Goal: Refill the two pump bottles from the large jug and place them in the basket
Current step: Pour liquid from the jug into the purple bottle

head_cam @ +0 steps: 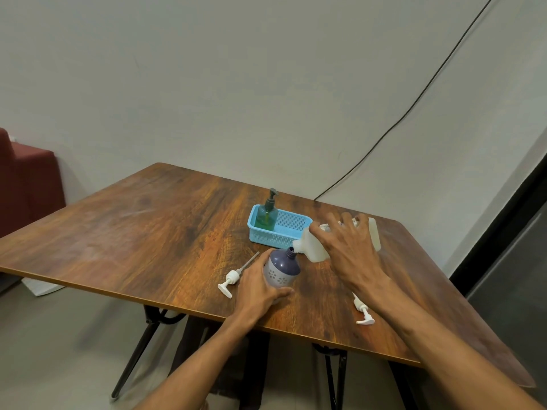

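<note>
Purple bottle (282, 269): rounded, dark purple top, pale lower band printed with small flower motifs. Neck open, no pump fitted. It stands on the table (148, 232) near the front edge, just in front of the basket (268, 238), and looks slightly tilted.

Left hand (256, 287) grips the bottle's side, fingers and thumb wrapped round it.

Jug (315, 247): whitish, translucent, tipped over with its spout at the purple bottle's neck. Right hand (352, 250) holds it from above, fingers spread and curled over the body. There is a small marking under the fingers, too small to read. No legible writing on either bottle.

Basket: light blue, perforated walls, behind the purple bottle.

Green bottle (266, 216): clear with green liquid and a dark pump, upright in the basket's left end.

White pump (232, 279) with its dip tube lies flat left of the left hand. A second pump (364, 313) lies beside the right forearm, near the table edge.

Red seat (26, 179) at far left.
</note>
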